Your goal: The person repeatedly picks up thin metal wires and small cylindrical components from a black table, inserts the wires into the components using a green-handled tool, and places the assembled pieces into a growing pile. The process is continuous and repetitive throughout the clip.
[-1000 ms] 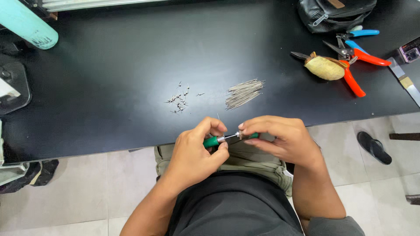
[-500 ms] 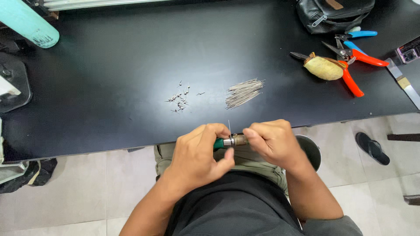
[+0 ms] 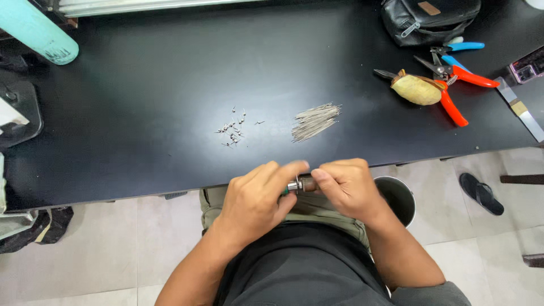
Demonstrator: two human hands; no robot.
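We see both hands meeting just below the near edge of the black worktop [image 3: 141, 102], low in the middle of the frame; the left hand [image 3: 255, 198] is wrapped closed around a small hand tool [image 3: 301, 184], of which only a sliver of green grip, a metal collar and a brownish front part show between the hands; the right hand [image 3: 351, 190] pinches that front end with thumb and forefinger, closed on it, so that one hand seems to steady the body while the other works the tip; what the tip carries is too small for us to tell, perhaps a thin pin. The tool is held over the lap, clear of the worktop and near the eyes, which suits fine work. On the worktop just above the hands lies a bundle of thin metal pins [image 3: 315, 120], laid roughly parallel and within easy reach; to its left, a little apart, sits a loose scatter of tiny metal parts [image 3: 233, 129], kept separate from the pins. At the upper right of the frame, well apart, lie orange-handled cutters [image 3: 453, 96], blue-handled pliers [image 3: 462, 48], and a black pouch [image 3: 430, 20]; a teal cylinder [image 3: 37, 31] lies at the upper left; a dark round bin [image 3: 396, 198] stands on the floor beside the right forearm.
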